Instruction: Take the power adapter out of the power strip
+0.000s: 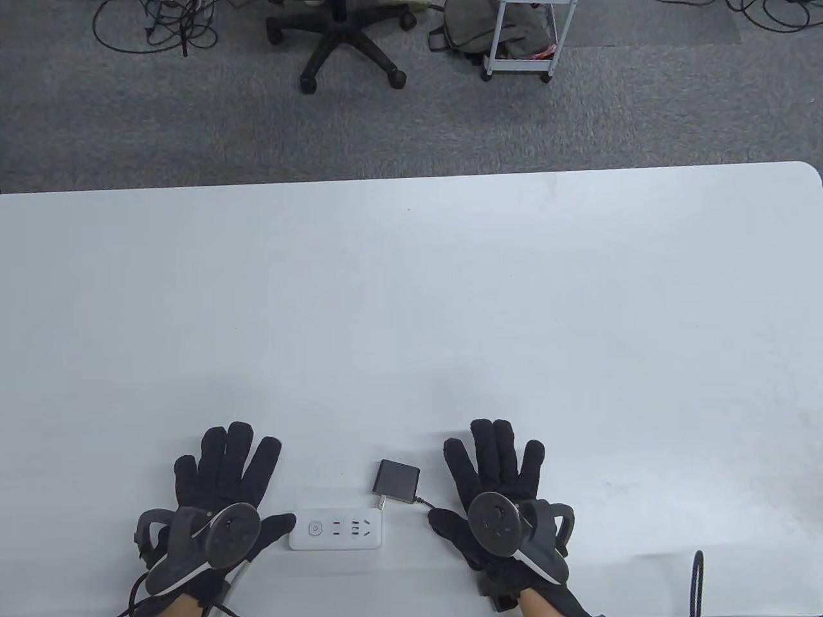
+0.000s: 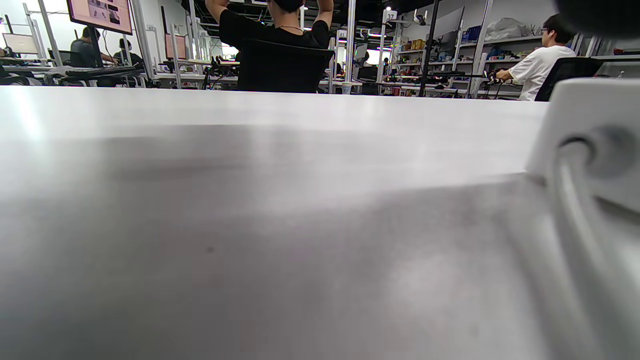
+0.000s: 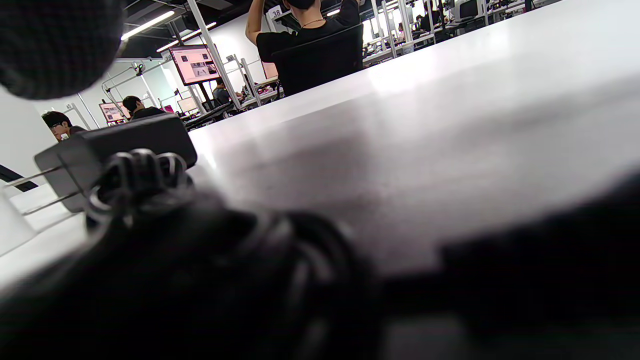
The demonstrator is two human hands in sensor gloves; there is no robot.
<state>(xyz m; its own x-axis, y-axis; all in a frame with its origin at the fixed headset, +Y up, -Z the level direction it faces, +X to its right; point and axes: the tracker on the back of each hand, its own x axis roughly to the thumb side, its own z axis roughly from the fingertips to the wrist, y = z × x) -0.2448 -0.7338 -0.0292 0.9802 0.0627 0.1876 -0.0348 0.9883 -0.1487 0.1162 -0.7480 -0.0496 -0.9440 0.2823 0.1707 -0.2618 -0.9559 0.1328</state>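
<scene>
1. Looking down at the table: your left hand point(image 1: 222, 479) and right hand point(image 1: 498, 488) lie flat, fingers spread, holding nothing. The power strip point(image 1: 336, 529) sits between them; the power adapter point(image 1: 397, 481) lies just off its right end, prongs apparently already clear of it.
2. Left wrist view: only the strip's end and cord show.
3. Right wrist view: the adapter looks light and rigid; grip its flat sides. Its cable point(image 3: 145, 175) crowds your thumb.

Right wrist view: foreground cable point(image 3: 225, 280) a black blur — adapter point(image 3: 120, 150) partly hidden behind it. Left wrist view: power strip point(image 2: 590, 150) cut off at right edge, out of focus.
</scene>
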